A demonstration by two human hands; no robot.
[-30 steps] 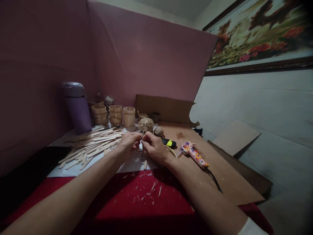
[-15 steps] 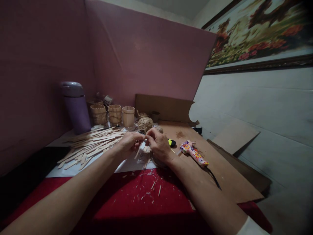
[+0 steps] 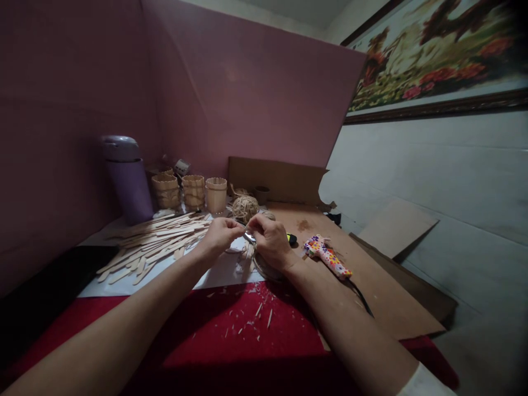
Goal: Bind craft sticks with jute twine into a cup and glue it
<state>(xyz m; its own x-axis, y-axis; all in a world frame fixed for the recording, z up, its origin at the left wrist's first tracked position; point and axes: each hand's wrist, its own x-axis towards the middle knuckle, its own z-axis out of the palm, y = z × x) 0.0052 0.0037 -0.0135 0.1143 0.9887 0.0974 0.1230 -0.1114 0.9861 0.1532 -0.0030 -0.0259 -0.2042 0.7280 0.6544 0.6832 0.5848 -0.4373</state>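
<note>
Over the white paper, my left hand (image 3: 221, 236) is closed, thumb and forefinger pinched at something too small to name. Close against its fingertips, my right hand (image 3: 269, 239) is closed in a similar pinch; whatever lies between the two is thin and mostly hidden. Just behind my fingers sits a ball of twine (image 3: 245, 208). Many flat wooden craft sticks (image 3: 152, 245) lie in a loose pile left of my left hand. A yellow-and-black object (image 3: 292, 239) shows partly past my right hand.
Stick-covered cups (image 3: 193, 192) stand at the back left beside a purple flask (image 3: 130, 187). A flower-patterned glue gun (image 3: 328, 257) with a black cord rests on the cardboard (image 3: 383, 297) at right. Wood scraps litter the red cloth (image 3: 231, 335) in front.
My left fingers have straightened slightly and drawn together in a pinch. My right hand has shifted only a little, and the objects on the table stay put.
</note>
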